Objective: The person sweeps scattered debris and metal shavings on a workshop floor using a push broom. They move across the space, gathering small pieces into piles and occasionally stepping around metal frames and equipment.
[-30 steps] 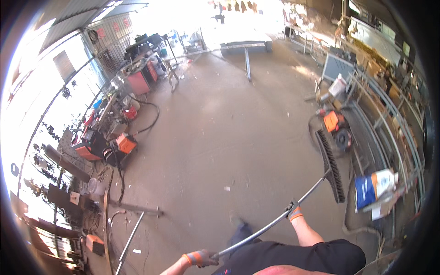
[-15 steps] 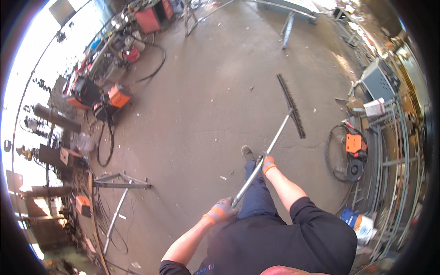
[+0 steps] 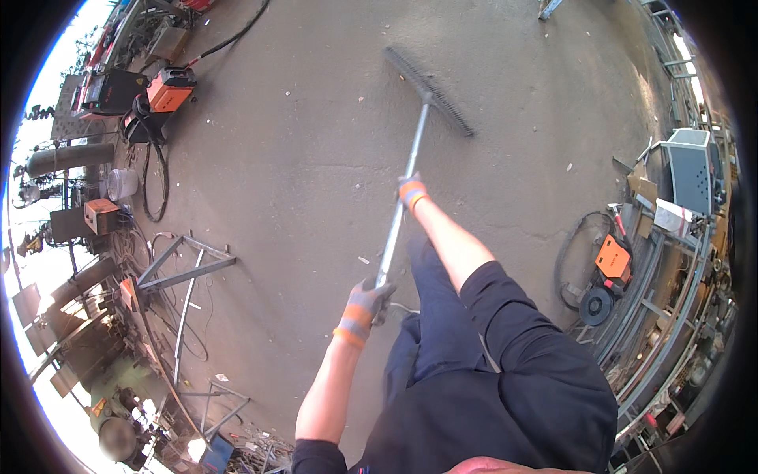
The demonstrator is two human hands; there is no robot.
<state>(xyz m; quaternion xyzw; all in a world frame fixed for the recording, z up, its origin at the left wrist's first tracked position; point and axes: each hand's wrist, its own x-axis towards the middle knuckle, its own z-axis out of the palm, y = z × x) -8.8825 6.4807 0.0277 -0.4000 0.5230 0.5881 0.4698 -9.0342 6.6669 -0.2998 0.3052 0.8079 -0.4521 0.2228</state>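
I hold a long push broom with a metal handle (image 3: pixel 404 189) and a wide dark bristle head (image 3: pixel 430 91) that rests on the grey concrete floor (image 3: pixel 300 158) ahead of me. My left hand (image 3: pixel 365 302), in a grey and orange glove, grips the near end of the handle. My right hand (image 3: pixel 410 191), in the same kind of glove, grips the handle farther up, about midway. My dark trousers and dark top fill the lower middle of the view.
An orange welding machine (image 3: pixel 170 87) with black cables lies at the far left. A metal frame (image 3: pixel 185 265) lies on the floor to my left. On the right stand an orange tool (image 3: pixel 612 257), a coiled cable, a grey box (image 3: pixel 695 166) and metal racks.
The view has tipped further down toward the floor. The broom head has swung from my right to straight ahead. Both hands stay on the handle.
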